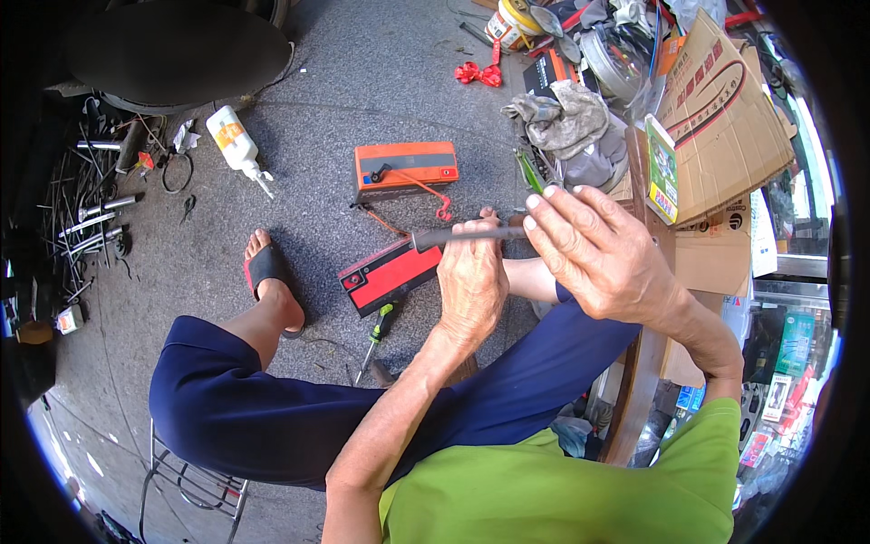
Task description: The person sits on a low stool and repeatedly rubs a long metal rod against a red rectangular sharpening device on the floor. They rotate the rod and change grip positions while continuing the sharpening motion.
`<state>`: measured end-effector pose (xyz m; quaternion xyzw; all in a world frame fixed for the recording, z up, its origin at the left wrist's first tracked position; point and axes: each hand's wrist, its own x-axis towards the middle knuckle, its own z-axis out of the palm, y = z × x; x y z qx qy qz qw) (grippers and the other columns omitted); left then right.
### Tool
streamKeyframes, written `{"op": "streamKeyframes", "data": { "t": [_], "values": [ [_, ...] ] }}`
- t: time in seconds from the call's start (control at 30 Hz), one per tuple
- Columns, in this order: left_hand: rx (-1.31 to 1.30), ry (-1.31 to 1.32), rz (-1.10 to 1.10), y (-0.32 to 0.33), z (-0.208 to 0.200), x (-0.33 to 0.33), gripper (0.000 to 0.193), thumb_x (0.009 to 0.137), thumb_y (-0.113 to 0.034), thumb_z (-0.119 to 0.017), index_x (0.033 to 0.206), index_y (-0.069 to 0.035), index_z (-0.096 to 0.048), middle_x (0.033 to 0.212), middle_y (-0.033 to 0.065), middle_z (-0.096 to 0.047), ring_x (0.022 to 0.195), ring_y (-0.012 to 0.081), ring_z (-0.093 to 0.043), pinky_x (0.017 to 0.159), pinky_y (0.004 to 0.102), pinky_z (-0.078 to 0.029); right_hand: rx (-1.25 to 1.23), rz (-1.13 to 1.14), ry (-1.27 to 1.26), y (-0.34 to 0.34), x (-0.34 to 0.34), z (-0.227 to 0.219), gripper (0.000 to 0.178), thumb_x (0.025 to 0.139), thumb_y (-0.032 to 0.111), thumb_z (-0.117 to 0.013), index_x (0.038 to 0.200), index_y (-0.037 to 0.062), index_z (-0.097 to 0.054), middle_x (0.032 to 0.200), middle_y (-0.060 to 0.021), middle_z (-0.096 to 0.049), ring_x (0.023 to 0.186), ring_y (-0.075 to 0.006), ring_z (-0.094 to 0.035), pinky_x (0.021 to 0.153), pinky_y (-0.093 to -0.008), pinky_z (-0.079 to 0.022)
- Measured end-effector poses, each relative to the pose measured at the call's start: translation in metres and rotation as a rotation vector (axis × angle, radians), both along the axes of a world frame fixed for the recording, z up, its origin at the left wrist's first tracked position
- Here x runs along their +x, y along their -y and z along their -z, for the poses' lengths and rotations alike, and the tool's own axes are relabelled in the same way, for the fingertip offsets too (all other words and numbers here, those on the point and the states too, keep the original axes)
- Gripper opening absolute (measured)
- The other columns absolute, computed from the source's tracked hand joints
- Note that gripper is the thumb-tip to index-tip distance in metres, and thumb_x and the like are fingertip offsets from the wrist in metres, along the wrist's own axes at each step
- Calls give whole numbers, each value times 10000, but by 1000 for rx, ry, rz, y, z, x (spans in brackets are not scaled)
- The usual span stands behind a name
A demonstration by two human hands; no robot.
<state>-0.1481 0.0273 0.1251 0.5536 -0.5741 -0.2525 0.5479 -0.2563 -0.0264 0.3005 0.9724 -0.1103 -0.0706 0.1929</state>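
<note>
At the bottom of the frame sits the person's green shirt [544, 490], with dark blue trousers [272, 399] spreading up and left over the crossed legs. Just above them, near the centre, the left hand [471, 281] is clamped in a fist around a slim dark rod-like tool [467, 235] that lies level across the picture. The right hand [598, 249] comes in from the right, its fingers [553, 213] curled loosely over the rod's right end; whether they grip it firmly cannot be told.

Below the hands on the grey floor [362, 82] lies a red and black flat case [390, 272], and further up an orange battery-like box [405, 168] with a red wire [433, 195] trailing from it. A green-handled screwdriver [379, 331] lies beside the knee, a white squeeze bottle [237, 145] at upper left, and a cardboard box [725, 118] at upper right.

Judging by this, the work is midway: the rod is held and being handled, while the two boxes lie apart and untouched on the floor.
</note>
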Motion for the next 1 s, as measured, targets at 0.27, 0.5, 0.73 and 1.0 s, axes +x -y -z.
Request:
{"op": "streamKeyframes", "data": {
  "t": [0.27, 0.5, 0.73, 1.0],
  "values": [
    [18, 30, 7, -1, 5, 1, 329, 780, 60, -594, 1105, 34, -544, 1075, 215, -603, 924, 359, -586, 813, 443, -492, 312, 477, 187, -3, -5, 2, 251, 815, 251, -708, 906, 20, -670, 729, -114, -658, 694, -245, -673, 689, -388, -540],
    [-3, 90, 28, -1, 5, -2, 301, 776, 61, -580, 1070, 13, -534, 948, 178, -563, 856, 350, -555, 753, 439, -464, 717, 784, 562, -4, 2, -3, 159, 908, 144, -664, 877, -10, -641, 620, -97, -626, 507, -173, -631, 453, -287, -471],
    [1, 75, -24, 1, 2, 4, 281, 785, 39, -603, 1059, 13, -543, 867, 163, -547, 816, 342, -550, 719, 424, -450, 298, 406, 115, -9, 1, -5, 512, 722, 56, -713, 1212, -24, -589, 1145, -182, -634, 1030, -323, -639, 868, -411, -522],
    [-24, 85, 4, 1, 4, 2, 282, 780, 47, -592, 1054, 11, -537, 873, 170, -544, 811, 346, -545, 712, 430, -444, 220, 294, 159, 2, 6, 7, 239, 820, 77, -677, 1037, -20, -648, 966, -158, -667, 887, -270, -673, 734, -399, -538]
  ]
}}
